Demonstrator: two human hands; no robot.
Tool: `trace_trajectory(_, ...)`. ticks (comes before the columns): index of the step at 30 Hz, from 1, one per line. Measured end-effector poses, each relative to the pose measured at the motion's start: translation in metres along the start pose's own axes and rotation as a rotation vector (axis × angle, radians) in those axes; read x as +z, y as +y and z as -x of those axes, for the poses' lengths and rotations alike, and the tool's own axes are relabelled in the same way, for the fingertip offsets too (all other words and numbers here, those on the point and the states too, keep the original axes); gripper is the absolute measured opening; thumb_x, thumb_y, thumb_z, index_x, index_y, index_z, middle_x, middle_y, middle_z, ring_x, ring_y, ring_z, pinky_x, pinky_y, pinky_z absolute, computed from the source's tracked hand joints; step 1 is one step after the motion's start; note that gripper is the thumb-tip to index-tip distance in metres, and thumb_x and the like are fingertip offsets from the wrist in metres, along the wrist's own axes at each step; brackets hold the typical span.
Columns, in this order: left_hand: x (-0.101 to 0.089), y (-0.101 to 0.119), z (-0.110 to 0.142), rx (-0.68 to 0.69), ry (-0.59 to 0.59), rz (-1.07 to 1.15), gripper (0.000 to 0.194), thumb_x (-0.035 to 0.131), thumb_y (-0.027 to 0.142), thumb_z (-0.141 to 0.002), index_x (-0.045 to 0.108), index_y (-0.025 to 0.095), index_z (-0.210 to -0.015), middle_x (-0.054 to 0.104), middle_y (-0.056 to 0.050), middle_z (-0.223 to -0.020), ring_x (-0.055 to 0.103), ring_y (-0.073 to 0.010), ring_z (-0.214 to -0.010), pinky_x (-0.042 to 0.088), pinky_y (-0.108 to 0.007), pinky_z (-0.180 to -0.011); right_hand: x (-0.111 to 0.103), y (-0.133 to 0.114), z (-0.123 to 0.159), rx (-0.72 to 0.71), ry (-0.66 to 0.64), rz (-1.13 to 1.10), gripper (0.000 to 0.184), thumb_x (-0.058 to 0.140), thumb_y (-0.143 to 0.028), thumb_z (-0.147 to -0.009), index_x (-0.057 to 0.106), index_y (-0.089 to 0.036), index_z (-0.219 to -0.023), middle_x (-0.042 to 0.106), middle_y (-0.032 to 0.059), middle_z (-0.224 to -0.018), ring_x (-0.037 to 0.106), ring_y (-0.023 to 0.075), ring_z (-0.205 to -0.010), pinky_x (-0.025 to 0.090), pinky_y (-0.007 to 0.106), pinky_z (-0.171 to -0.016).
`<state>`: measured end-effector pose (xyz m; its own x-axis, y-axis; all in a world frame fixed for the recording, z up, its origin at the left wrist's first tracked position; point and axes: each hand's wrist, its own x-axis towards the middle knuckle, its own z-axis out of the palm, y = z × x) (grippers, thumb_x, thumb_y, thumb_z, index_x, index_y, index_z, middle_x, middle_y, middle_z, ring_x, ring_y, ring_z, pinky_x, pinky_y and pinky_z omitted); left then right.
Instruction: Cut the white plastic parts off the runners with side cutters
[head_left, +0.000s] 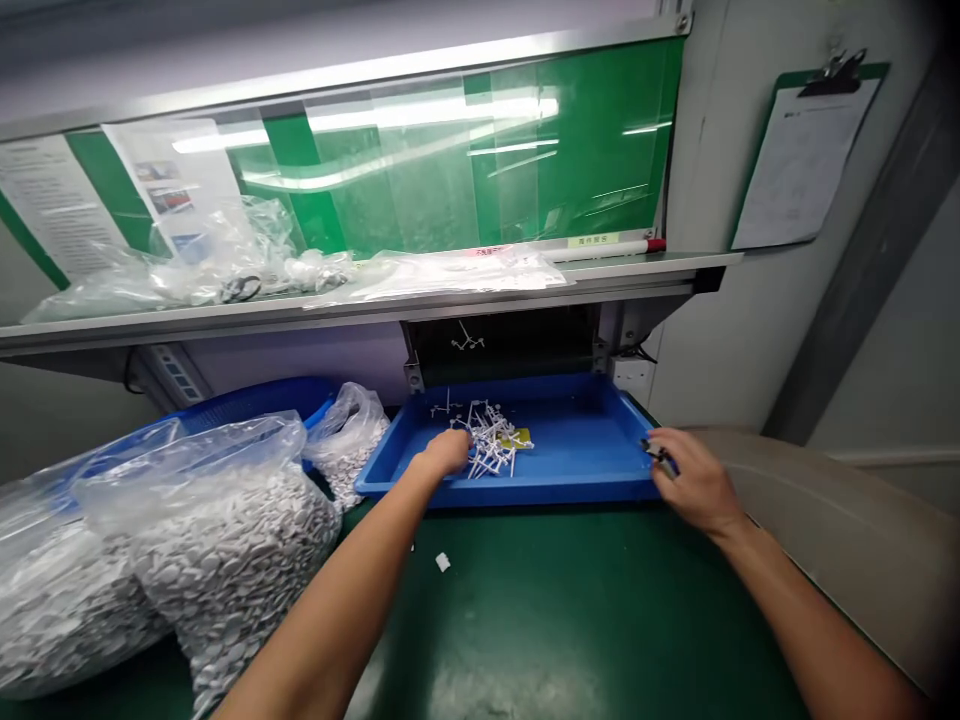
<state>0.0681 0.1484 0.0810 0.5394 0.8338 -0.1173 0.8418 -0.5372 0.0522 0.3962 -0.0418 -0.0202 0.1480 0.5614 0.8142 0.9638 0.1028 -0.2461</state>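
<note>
1. The person's left hand (446, 452) is at the front of the pile of white plastic moulded pieces (495, 440). The fingers (463, 440) touch the pile and are bent, but I cannot tell if this grip really has hold of any piece.
2. The right hand (697, 482) is at the right end of the blue plastic tray (525, 491). Its grip is nearly closed on a small dark tool (655, 450), but the fingers hide most of it, so I cannot tell which tool it is.
3. The white pieces lie in a loose heap near the middle of the tray, and a small yellow card (519, 437) lies partly under them.
4. The tray stands near the back edge of the green counter (540, 640). One small white piece (442, 562) lies apart on the counter, in front of the tray.
5. At the left side of the counter there are clear plastic bags full of small white parts (225, 560), and behind them is a blue bin (255, 400).
6. Above the counter, a metal shelf (375, 310) carries crumpled clear plastic bags (450, 275) and a marker pen (607, 248). On the wall at the right hangs a clipboard with papers (806, 150).
</note>
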Motion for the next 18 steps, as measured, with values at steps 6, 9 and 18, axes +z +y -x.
trace_trajectory(6,-0.014,0.007,0.005,0.185,0.072,0.236,0.018,0.057,0.031,-0.090,0.066,0.018,-0.084,0.069,-0.006,-0.088,0.065,-0.0214,-0.089,0.051,-0.031,-0.081,0.002,-0.039,-0.010,-0.078,-0.173,-0.202,0.028,0.050,-0.014,-0.079,0.061,-0.020,-0.104,0.065,0.0089,-0.103,0.060,0.0257,-0.100,0.047,0.042,-0.091)
trace_trajectory(9,-0.018,0.021,0.031,0.211,0.134,0.445,0.038,0.036,0.044,-0.096,0.062,0.017,-0.091,0.069,-0.008,-0.089,0.066,-0.0196,-0.080,0.053,-0.028,-0.069,-0.001,-0.074,-0.013,-0.021,-0.190,-0.397,0.024,0.051,-0.015,-0.080,0.061,-0.021,-0.101,0.065,0.0087,-0.101,0.059,0.0250,-0.098,0.047,0.041,-0.090)
trace_trajectory(18,0.058,0.075,0.114,0.200,0.029,1.125,0.036,0.049,0.047,-0.092,0.067,0.016,-0.097,0.065,-0.004,-0.077,0.058,-0.0133,-0.061,0.049,-0.023,-0.054,0.004,-0.164,0.001,0.281,-0.521,-0.908,0.015,0.053,-0.022,-0.085,0.063,-0.020,-0.096,0.067,0.0022,-0.096,0.062,0.0174,-0.086,0.049,0.029,-0.081)
